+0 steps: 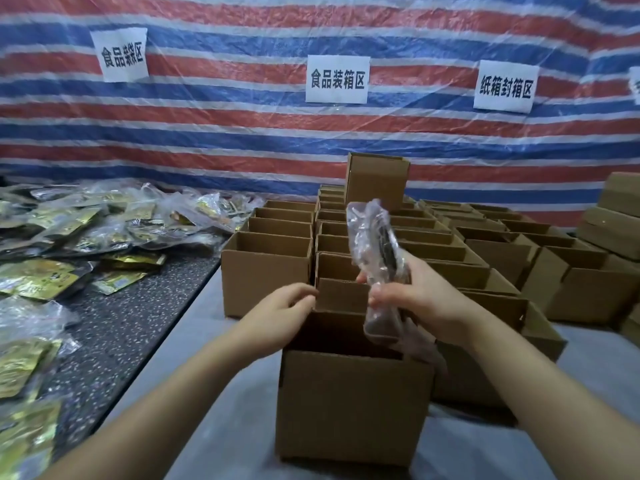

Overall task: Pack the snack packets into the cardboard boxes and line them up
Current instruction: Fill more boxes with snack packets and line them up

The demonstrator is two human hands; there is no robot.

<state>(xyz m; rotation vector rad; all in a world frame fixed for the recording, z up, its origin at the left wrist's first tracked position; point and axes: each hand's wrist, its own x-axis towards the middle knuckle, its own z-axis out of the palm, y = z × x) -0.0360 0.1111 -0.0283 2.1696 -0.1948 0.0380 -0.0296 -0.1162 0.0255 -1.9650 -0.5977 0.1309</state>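
Holding one packet, right hand, two hands

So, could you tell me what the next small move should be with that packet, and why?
Probably lower the clear packet into the nearest open box. The right hand grips it upright just above the opening, while the left hand touches the box's rear flap.

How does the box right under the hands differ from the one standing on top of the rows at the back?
The near box stands on the grey table, mouth up and open; the raised box rests on the rows of boxes, its opening not visible. The left hand touches the near box's flap; nothing touches the raised box. Both are plain brown cardboard.
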